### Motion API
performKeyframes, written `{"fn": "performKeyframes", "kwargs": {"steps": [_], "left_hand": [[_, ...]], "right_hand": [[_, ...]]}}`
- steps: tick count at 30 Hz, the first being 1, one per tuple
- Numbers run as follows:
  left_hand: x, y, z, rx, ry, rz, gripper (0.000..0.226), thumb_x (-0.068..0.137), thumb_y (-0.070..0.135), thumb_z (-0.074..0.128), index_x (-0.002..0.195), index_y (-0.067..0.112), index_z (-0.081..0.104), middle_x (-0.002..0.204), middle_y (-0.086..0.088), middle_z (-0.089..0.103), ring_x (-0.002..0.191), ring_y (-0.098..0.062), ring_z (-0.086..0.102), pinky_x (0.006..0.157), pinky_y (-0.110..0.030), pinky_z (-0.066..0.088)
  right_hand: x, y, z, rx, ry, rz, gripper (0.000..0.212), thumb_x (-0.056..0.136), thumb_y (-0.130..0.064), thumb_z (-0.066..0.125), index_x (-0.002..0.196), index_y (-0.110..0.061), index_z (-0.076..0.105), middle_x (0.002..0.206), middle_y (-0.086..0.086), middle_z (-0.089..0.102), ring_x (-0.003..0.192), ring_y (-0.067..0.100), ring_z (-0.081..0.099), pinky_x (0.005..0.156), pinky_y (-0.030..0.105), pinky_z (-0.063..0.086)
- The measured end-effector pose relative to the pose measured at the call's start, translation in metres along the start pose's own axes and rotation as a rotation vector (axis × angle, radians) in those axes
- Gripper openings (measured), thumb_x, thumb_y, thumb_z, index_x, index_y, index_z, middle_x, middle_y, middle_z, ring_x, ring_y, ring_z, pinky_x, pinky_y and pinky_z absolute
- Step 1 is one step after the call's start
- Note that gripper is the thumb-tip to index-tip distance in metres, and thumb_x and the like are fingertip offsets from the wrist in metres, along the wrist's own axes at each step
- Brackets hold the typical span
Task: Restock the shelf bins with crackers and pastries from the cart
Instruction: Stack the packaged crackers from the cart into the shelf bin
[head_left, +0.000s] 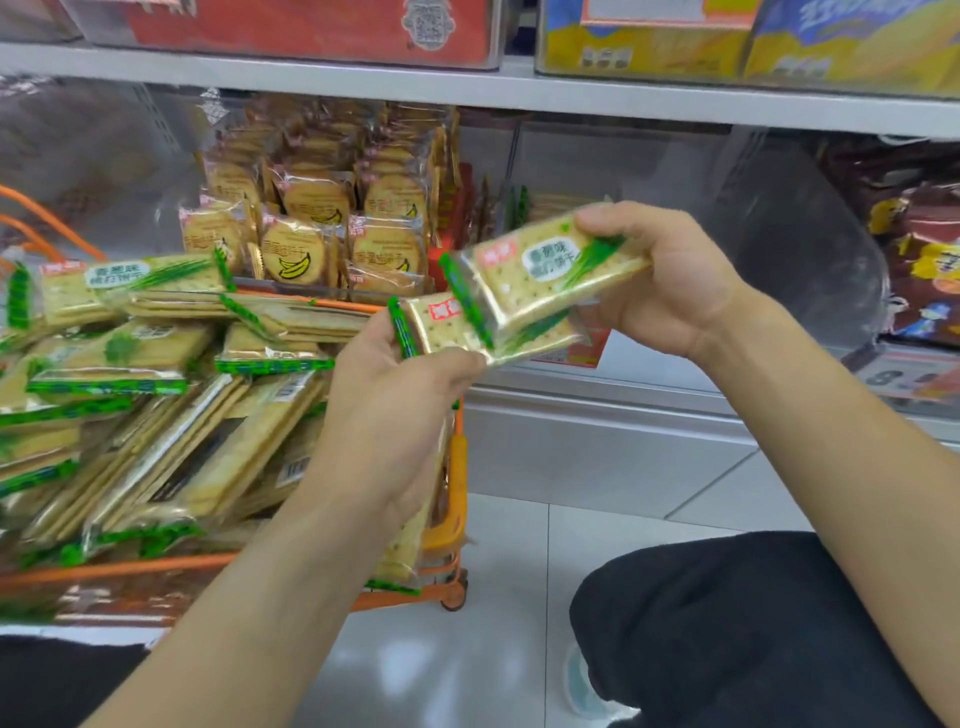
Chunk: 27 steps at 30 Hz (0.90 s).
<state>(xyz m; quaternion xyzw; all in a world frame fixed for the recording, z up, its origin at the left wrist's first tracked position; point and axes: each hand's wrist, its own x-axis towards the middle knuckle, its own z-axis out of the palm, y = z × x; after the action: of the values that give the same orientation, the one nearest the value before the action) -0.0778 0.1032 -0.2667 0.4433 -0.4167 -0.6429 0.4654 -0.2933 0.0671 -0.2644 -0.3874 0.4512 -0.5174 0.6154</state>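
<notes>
Here, both hands (670, 280) grip green-trimmed, clear-wrapped cracker packs (545, 270).

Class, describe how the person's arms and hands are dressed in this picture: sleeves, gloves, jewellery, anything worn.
Both forearms are bare, with no sleeves in view. The left hand and right hand wear no gloves, and no rings, watch or bracelet show. Nothing is marked on either arm.

Pale glossy floor tiles (509, 613) under me, ceiling light glaring off them in soft patches. Grey metal shelf board (467, 88) runs across above my eye line; below it a plain grey base panel (597, 441) meets the floor. My dark trouser knee (727, 623) sits low right.
</notes>
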Motion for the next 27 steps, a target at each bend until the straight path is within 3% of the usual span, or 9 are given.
{"fn": "performKeyframes", "kwargs": {"steps": [3, 6, 9, 13, 16, 19, 21, 23, 27], "left_hand": [[0.001, 0.006, 0.004, -0.235, 0.066, -0.107, 0.024, 0.089, -0.012, 0.046, 0.097, 0.003, 0.062, 0.093, -0.005, 0.077, 0.095, -0.026, 0.073, 0.084, -0.047, 0.06], [0.002, 0.01, 0.007, -0.316, 0.033, -0.102, 0.018, 0.095, 0.005, 0.047, 0.101, 0.005, 0.064, 0.111, -0.011, 0.072, 0.101, -0.03, 0.071, 0.082, -0.052, 0.059], [0.008, 0.008, 0.011, -0.094, 0.006, -0.041, 0.02, 0.093, 0.017, 0.064, 0.111, 0.007, 0.063, 0.105, -0.008, 0.073, 0.093, -0.023, 0.074, 0.075, -0.049, 0.061], [0.019, 0.008, 0.013, 0.264, 0.017, 0.086, 0.035, 0.08, 0.011, 0.079, 0.11, 0.014, 0.061, 0.097, -0.011, 0.072, 0.077, -0.022, 0.075, 0.063, -0.041, 0.06], [0.027, 0.018, 0.018, 0.474, -0.042, 0.215, 0.043, 0.077, 0.019, 0.083, 0.113, 0.019, 0.059, 0.088, -0.002, 0.068, 0.061, -0.008, 0.067, 0.048, -0.029, 0.052], [0.043, 0.028, 0.033, 0.642, -0.083, 0.291, 0.048, 0.079, 0.03, 0.082, 0.118, 0.023, 0.054, 0.094, 0.0, 0.065, 0.07, -0.008, 0.063, 0.055, -0.023, 0.049], [0.055, 0.03, 0.044, 0.751, -0.087, 0.339, 0.045, 0.083, 0.038, 0.077, 0.118, 0.022, 0.053, 0.1, 0.002, 0.064, 0.086, -0.014, 0.066, 0.068, -0.031, 0.056], [0.067, 0.032, 0.053, 0.861, -0.067, 0.38, 0.043, 0.09, 0.044, 0.066, 0.12, 0.019, 0.049, 0.099, 0.004, 0.062, 0.089, -0.016, 0.064, 0.071, -0.034, 0.052], [0.098, 0.024, 0.07, 1.011, 0.076, 0.424, 0.045, 0.094, 0.03, 0.056, 0.131, 0.011, 0.04, 0.123, -0.006, 0.053, 0.11, -0.024, 0.052, 0.085, -0.033, 0.041]], "right_hand": [[0.0, 0.005, 0.004, -0.159, -0.014, 0.008, 0.019, 0.085, -0.023, 0.065, 0.099, -0.012, 0.07, 0.095, 0.006, 0.075, 0.083, 0.019, 0.07, 0.069, 0.033, 0.059], [0.002, 0.011, 0.01, -0.273, 0.026, -0.048, 0.022, 0.091, -0.023, 0.067, 0.11, -0.011, 0.067, 0.095, 0.007, 0.076, 0.078, 0.02, 0.072, 0.056, 0.032, 0.058], [0.003, 0.013, 0.008, -0.261, 0.028, -0.084, 0.043, 0.083, -0.023, 0.071, 0.122, -0.011, 0.055, 0.1, 0.004, 0.071, 0.074, 0.019, 0.072, 0.052, 0.033, 0.057], [-0.001, 0.004, -0.012, -0.293, -0.169, -0.048, 0.052, 0.081, -0.017, 0.074, 0.131, -0.013, 0.057, 0.105, 0.006, 0.07, 0.093, 0.023, 0.071, 0.069, 0.037, 0.062], [-0.005, -0.007, -0.037, -0.371, -0.272, 0.01, 0.061, 0.075, -0.01, 0.078, 0.133, -0.014, 0.058, 0.121, 0.019, 0.066, 0.109, 0.034, 0.067, 0.084, 0.046, 0.061], [-0.008, -0.012, -0.052, -0.553, -0.306, 0.034, 0.054, 0.075, -0.007, 0.077, 0.127, -0.01, 0.062, 0.122, 0.019, 0.069, 0.106, 0.031, 0.068, 0.087, 0.044, 0.06], [-0.009, -0.016, -0.06, -0.613, -0.228, -0.001, 0.046, 0.076, -0.01, 0.075, 0.121, -0.01, 0.065, 0.112, 0.012, 0.073, 0.097, 0.024, 0.071, 0.077, 0.035, 0.06], [-0.009, -0.02, -0.07, -0.665, -0.101, -0.054, 0.043, 0.078, -0.013, 0.077, 0.119, -0.011, 0.066, 0.108, 0.008, 0.075, 0.094, 0.02, 0.072, 0.073, 0.031, 0.06], [0.016, -0.021, -0.094, -1.104, 0.211, -0.108, 0.043, 0.084, -0.022, 0.081, 0.124, -0.017, 0.065, 0.112, -0.003, 0.071, 0.102, 0.016, 0.067, 0.081, 0.021, 0.051]]}}
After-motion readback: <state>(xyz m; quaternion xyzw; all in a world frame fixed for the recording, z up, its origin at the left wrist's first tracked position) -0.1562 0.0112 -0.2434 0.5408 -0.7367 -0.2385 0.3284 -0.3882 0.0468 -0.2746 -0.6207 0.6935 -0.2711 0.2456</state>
